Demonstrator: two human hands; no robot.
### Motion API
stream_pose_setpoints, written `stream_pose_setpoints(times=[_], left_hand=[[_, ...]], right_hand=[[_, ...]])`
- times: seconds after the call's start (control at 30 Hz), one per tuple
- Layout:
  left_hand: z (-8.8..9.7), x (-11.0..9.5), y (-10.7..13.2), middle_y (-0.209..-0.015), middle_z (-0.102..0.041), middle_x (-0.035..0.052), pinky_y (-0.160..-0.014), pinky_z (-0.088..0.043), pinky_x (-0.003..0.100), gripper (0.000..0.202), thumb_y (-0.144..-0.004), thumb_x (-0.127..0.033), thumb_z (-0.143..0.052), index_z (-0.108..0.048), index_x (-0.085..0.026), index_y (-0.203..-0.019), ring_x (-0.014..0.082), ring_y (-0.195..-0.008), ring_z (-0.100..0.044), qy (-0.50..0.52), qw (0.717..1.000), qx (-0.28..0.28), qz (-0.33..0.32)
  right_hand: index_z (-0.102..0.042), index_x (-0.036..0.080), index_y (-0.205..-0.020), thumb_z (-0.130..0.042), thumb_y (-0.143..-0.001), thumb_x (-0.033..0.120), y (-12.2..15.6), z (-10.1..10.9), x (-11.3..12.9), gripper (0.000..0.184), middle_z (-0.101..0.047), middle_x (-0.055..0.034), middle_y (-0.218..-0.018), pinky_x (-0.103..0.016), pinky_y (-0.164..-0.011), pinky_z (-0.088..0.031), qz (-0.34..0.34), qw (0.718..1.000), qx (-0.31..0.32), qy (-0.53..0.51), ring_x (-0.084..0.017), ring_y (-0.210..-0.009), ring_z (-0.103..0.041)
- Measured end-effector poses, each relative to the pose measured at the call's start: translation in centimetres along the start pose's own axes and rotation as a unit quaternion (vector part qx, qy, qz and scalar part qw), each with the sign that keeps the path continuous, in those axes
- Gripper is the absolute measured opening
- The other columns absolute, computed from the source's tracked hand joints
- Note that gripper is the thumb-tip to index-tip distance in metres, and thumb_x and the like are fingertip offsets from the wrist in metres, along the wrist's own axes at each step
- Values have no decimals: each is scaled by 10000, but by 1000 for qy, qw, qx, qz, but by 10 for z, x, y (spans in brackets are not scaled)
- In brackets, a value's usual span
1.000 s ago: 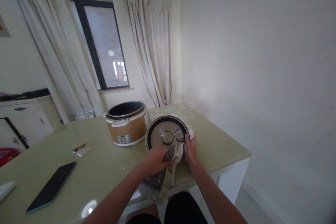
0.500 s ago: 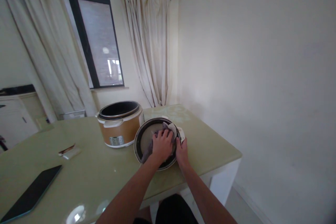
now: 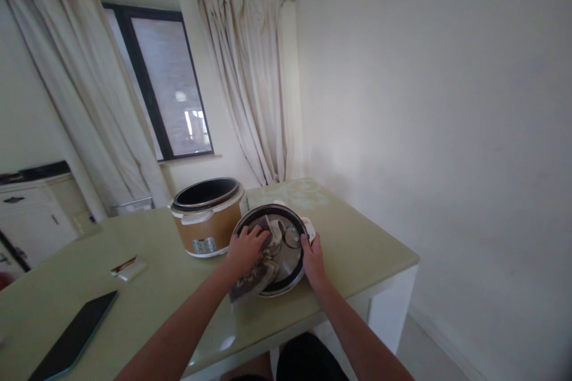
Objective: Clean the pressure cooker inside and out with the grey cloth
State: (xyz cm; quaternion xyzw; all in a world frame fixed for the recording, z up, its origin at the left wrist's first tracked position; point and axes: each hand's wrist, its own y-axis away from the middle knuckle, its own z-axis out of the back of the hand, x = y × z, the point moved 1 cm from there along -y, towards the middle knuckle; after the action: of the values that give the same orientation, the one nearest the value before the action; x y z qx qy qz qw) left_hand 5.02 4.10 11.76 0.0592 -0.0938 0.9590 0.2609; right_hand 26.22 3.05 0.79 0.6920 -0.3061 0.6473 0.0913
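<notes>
A round pressure cooker lid (image 3: 289,259) is tilted with its metal underside towards me, its lower edge by the tabletop. My right hand (image 3: 313,255) grips its right rim beside a white handle. A grey patterned cloth (image 3: 259,280) is bunched under my left hand (image 3: 247,247), whose fingers press it against the left part of the lid. The cloth's loose end hangs over the lid's lower left rim. Just behind and left stands the orange-brown and white electric cooker (image 3: 203,229), uncovered, with a dark pot inside.
A pale green table (image 3: 161,286) carries everything. On its left lie a dark flat slab (image 3: 75,336) with a blue edge and a small clear packet (image 3: 129,268). Curtains (image 3: 245,71) and a window are behind; a bare wall (image 3: 424,131) rises on the right.
My left hand has slid the cloth from the lid's right side to its left, uncovering the metal centre and round valve. The right hand keeps its hold on the rim.
</notes>
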Motion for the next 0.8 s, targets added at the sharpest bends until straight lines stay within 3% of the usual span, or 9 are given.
stream_pose_setpoints(times=[0.1,0.23,0.33,0.4,0.63,0.73,0.8], left_hand=[[7,1,-22,-1506,-570,103,-915,-578,467,511,-973,-196,-555,-572,-348,-1460,359,-1313,-552,0,998,-26,54],[11,-39,-42,-1437,-617,133,-916,-587,457,414,-1014,-379,-536,-604,-263,-1406,350,-1274,-585,99,986,-80,105],[6,-72,-43,-1380,-667,109,-998,-563,443,393,-991,-447,-554,-664,-254,-1315,323,-1281,-591,155,981,-102,48],[0,-79,-38,-1378,-676,94,-1023,-554,444,407,-952,-446,-592,-683,-259,-1302,326,-1297,-586,160,982,-96,7],[-3,-45,-21,-1237,-739,97,-1055,-546,434,389,-823,-481,-705,-789,-251,-1125,327,-1217,-673,142,983,55,-98],[4,-30,-22,-1241,-747,93,-989,-579,453,464,-745,-455,-775,-787,-285,-1176,353,-1182,-702,115,984,101,-95],[7,-19,-24,-1278,-738,92,-978,-582,470,497,-743,-434,-785,-765,-309,-1224,365,-1182,-703,87,989,101,-61]], right_hand=[[-614,220,-1215,-608,-888,616,0,0,1,514,-764,-122,-1175,-388,-963,-524,14,1000,12,3,-292,-1110,-697],[-613,225,-1186,-627,-866,609,-2,4,-3,500,-763,-122,-1156,-400,-972,-522,19,1000,14,13,-299,-1105,-696],[-627,241,-1145,-627,-865,612,-6,8,-8,465,-770,-109,-1130,-400,-953,-533,15,1000,11,7,-301,-1092,-700],[-639,247,-1123,-616,-873,624,-9,10,-11,453,-775,-104,-1127,-393,-941,-538,5,1000,11,-1,-296,-1083,-705],[-653,226,-1118,-627,-865,659,-10,11,-11,502,-780,-105,-1112,-387,-941,-538,-19,1000,0,9,-291,-1073,-707],[-648,227,-1128,-635,-863,657,-7,8,-7,506,-779,-107,-1114,-388,-944,-535,-1,1000,13,12,-292,-1071,-707],[-640,233,-1124,-638,-855,649,-6,6,-7,495,-778,-107,-1107,-389,-926,-539,5,1000,21,15,-295,-1060,-710]])
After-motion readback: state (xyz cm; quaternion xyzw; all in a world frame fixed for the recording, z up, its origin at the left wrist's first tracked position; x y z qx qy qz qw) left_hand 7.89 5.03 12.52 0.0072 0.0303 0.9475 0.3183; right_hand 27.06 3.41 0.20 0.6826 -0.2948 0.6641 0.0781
